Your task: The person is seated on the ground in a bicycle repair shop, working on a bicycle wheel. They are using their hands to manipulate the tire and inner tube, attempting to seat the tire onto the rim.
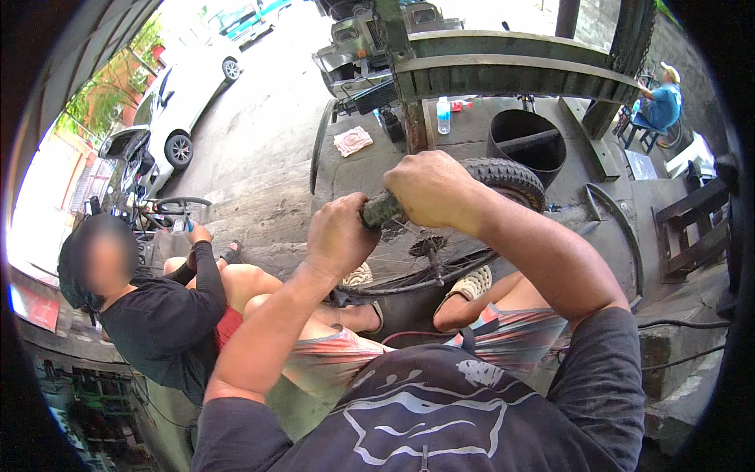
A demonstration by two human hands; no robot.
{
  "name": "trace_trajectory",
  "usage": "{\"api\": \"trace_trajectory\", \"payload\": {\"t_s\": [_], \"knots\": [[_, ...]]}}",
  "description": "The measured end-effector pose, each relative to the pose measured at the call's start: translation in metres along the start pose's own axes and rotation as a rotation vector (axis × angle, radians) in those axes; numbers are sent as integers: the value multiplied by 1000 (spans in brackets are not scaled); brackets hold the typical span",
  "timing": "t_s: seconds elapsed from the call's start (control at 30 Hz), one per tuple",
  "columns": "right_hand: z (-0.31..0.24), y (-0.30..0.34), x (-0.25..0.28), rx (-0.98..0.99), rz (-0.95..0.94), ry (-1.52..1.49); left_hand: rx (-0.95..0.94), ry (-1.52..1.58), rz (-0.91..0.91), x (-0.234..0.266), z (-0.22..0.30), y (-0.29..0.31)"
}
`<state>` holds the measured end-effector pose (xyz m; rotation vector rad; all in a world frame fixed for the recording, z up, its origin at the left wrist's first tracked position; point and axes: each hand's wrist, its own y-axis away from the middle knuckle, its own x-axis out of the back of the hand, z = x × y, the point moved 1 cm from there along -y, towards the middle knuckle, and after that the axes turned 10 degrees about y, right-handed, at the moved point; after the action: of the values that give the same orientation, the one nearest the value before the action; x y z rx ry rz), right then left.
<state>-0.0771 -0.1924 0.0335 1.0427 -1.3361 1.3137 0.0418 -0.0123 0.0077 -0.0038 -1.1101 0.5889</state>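
Note:
A bicycle wheel (480, 256) with a cassette (429, 246) and axle at its hub lies tilted in front of my shins, over my sandals. Its knobby black tyre (511, 175) shows along the far right of the rim. My left hand (340, 236) is closed round the tyre on the near left. Just beyond it, my right hand (436, 189) grips the tyre from above with its fingers curled over. Between the two fists a short piece of tread shows. My palms hide how the tyre sits on the rim there.
A person (157, 307) in black sits close at my left. Ahead are a metal frame (503, 71), a black drum (528, 145), a clear bottle (443, 116) and a pink cloth (351, 141). A curved strip (621, 236) lies right; another person (663, 106) sits far right. A white car (177, 110) stands far left.

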Motion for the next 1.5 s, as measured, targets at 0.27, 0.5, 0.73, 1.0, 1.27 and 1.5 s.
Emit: {"api": "trace_trajectory", "payload": {"t_s": [0.27,0.5,0.73,1.0,1.27,1.5], "knots": [[36,-4,10,30,4,48,72,-95,-5,8,4,0],[42,53,-30,-239,757,324,208,-8,-220,-2,47,-33],[-103,56,-120,-735,454,-1751,214,-40,-280,-6,42,-44],[-89,48,-123,-554,267,-2552,210,-14,-322,-12,46,-53],[-99,39,-142,-184,220,-2742,204,-162,-331,-1,58,-54],[-59,58,-78,-543,-44,-747,144,-288,-134,-15,45,-38]]}}
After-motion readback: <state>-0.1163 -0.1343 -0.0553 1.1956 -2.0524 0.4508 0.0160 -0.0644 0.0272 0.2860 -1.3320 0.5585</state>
